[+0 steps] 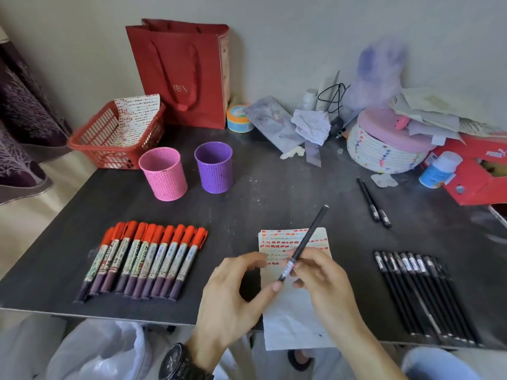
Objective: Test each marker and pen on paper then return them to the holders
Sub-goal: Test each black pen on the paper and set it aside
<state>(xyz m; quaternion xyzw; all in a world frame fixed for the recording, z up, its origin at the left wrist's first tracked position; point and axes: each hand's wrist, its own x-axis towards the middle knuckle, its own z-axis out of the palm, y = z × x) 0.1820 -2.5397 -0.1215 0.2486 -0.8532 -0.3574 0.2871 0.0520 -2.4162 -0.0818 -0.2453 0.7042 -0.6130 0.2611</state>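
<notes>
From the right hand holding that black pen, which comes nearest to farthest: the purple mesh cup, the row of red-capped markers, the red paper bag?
From the right hand:
1. Row of red-capped markers, on the left of the table.
2. Purple mesh cup, farther back, left of centre.
3. Red paper bag, against the back wall.

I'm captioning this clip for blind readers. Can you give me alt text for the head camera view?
A person's right hand holds a black pen over a marked sheet of paper on a dark table, the left hand open beside it. Red-capped markers lie in a row at left, black pens at right, and a pink holder and purple holder stand behind.
</notes>
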